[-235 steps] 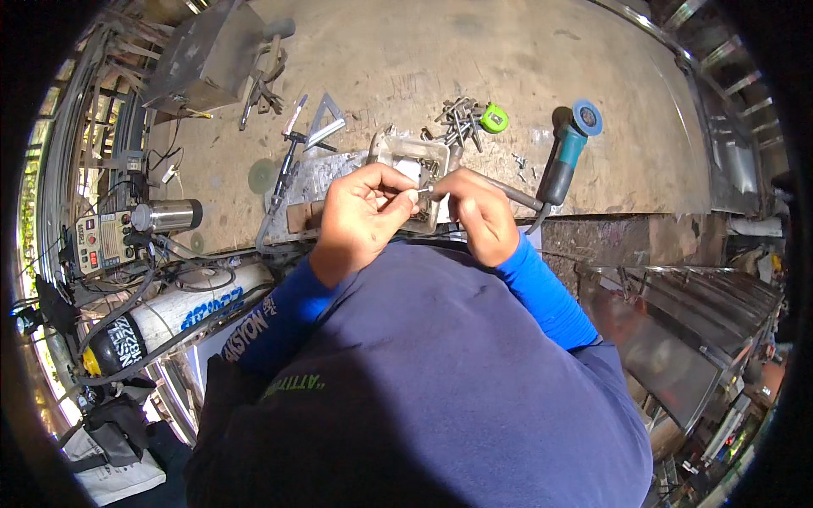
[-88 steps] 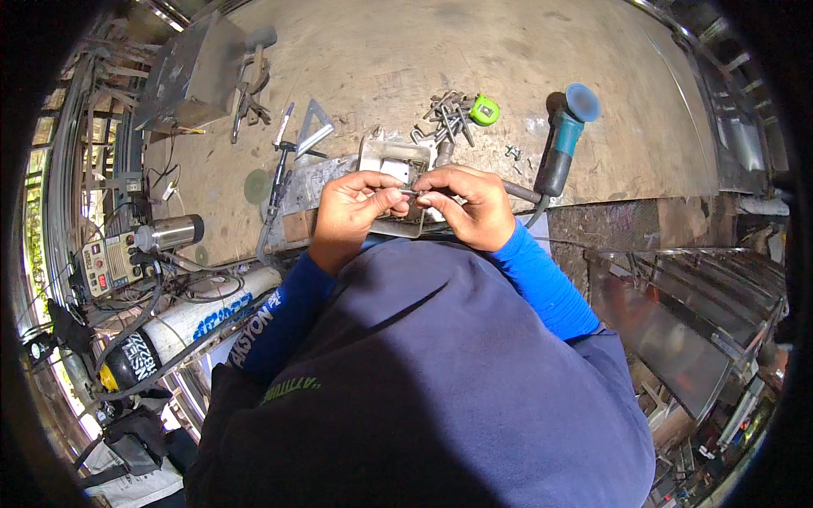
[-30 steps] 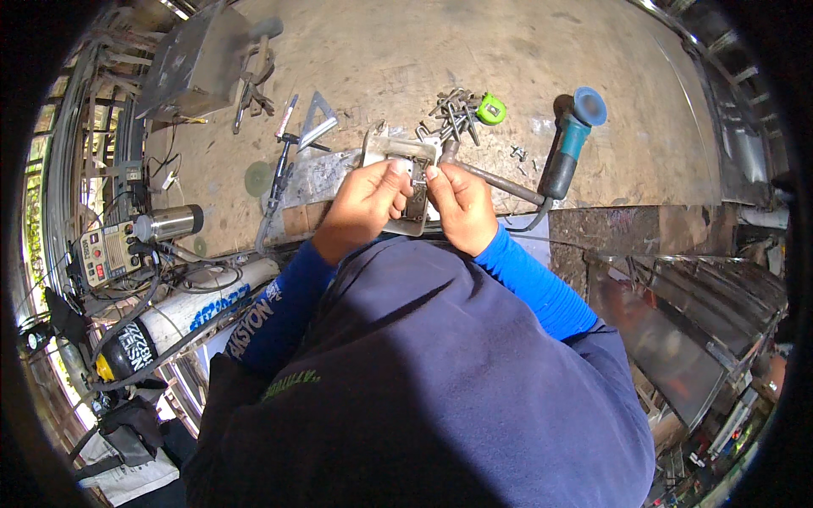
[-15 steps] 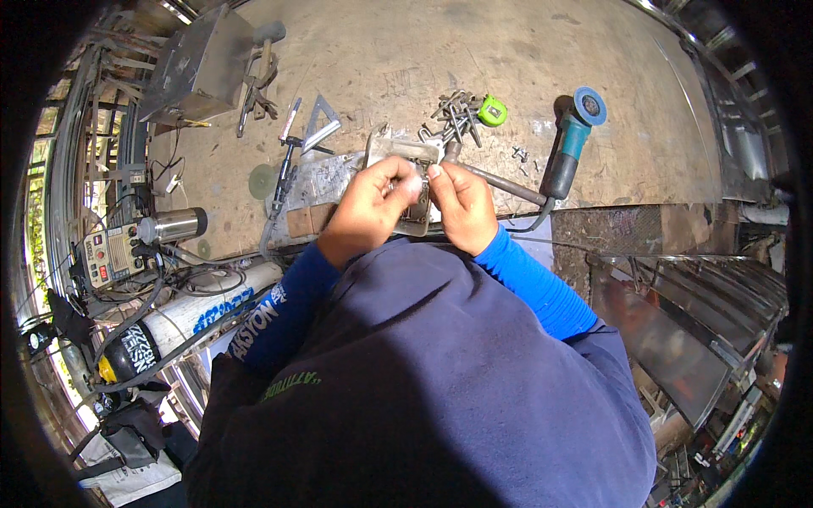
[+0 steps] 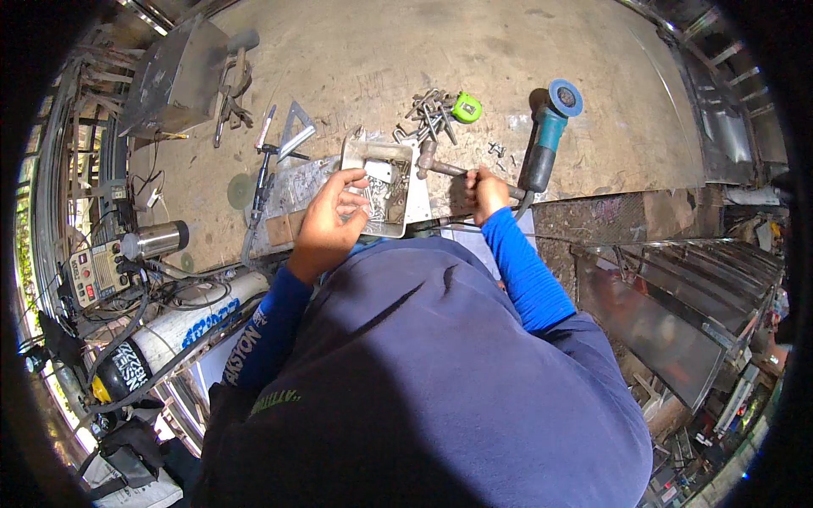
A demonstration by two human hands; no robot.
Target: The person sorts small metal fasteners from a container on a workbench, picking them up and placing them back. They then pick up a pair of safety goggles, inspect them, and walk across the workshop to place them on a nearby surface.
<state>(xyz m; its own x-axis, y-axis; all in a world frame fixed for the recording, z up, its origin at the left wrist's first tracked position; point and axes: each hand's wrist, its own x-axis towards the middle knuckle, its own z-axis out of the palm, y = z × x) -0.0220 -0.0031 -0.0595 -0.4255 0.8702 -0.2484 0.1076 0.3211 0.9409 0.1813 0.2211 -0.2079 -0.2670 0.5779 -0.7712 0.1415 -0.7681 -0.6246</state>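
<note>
My left hand [image 5: 332,222] is over the left side of a whitish metal bin [image 5: 412,186], fingers loosely bent and apart from the thumb, with nothing seen in it. Loose screws and small metal fasteners [image 5: 381,203] lie inside the bin, along with a small white piece [image 5: 378,171]. To the bin's right, my right hand [image 5: 489,196] is closed over the handle of a hammer [image 5: 446,168]. Whether its curled fingers grip that handle or a small piece is hidden. A few small fasteners [image 5: 496,149] lie just beyond this hand.
An angle grinder [image 5: 549,135] stands right of the hammer. A green tape measure [image 5: 467,107] touches a heap of metal pieces [image 5: 433,116]. Leftward lie a set square [image 5: 296,129], a torch with a cable [image 5: 261,188] and a metal box [image 5: 176,80].
My hands, formerly together over the bin, have parted. The right one has moved right to the hammer handle; the left has opened at the bin's left side. The whole view has shifted slightly.
</note>
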